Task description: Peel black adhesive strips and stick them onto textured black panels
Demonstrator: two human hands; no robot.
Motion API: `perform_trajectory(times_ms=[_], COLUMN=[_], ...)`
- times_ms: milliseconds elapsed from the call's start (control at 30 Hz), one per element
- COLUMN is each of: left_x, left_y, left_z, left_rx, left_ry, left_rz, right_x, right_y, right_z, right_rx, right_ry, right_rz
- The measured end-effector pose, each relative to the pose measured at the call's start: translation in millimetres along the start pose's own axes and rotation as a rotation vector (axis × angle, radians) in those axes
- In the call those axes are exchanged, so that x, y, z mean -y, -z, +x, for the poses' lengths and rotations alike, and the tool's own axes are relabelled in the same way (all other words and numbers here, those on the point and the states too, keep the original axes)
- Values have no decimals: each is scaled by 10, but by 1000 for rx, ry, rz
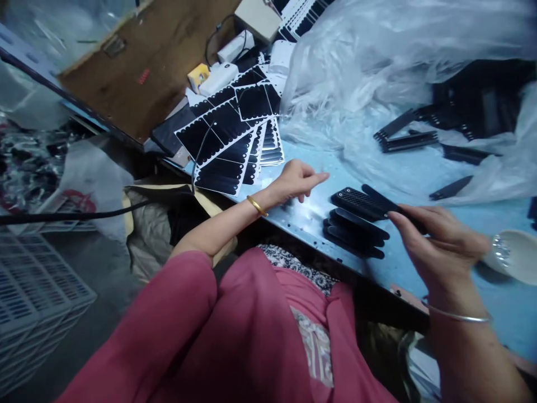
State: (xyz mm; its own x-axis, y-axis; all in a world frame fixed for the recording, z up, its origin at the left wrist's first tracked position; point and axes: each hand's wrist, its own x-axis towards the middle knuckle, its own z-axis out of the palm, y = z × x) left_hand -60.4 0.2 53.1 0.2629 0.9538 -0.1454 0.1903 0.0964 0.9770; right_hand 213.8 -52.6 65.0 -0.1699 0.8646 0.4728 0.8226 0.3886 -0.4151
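My right hand (440,240) pinches the end of a long black strip-shaped piece (375,200) between thumb and fingers. Close against it lies a black slotted piece (356,204) with two small round marks at its left end. Just below, on the blue table (302,226), is a pile of several black strips (354,232). My left hand (297,180) hovers over the table left of the pile, its index finger stretched out and the other fingers curled, touching no black piece. Sheets of black stickers with white edges (229,162) lie left of this hand.
Clear plastic bags (356,73) spread over the back, with more black pieces (405,140) at the right. A white bowl (520,257) stands at the right. A wooden board (138,61), a yellow box (198,76) and a black cable (104,214) are left; a plastic crate (37,302) sits lower left.
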Motion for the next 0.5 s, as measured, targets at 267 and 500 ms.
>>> perform_trajectory(times_ms=[267, 500], left_x=[229, 342], left_y=[-286, -606], left_z=[292, 479], left_rx=[22, -29], left_ry=[-67, -76], left_rz=[154, 388], right_x=[-542, -690], right_y=[108, -76], right_z=[-257, -221], right_rx=[-12, 1], right_ry=[-256, -172], right_rz=[176, 226])
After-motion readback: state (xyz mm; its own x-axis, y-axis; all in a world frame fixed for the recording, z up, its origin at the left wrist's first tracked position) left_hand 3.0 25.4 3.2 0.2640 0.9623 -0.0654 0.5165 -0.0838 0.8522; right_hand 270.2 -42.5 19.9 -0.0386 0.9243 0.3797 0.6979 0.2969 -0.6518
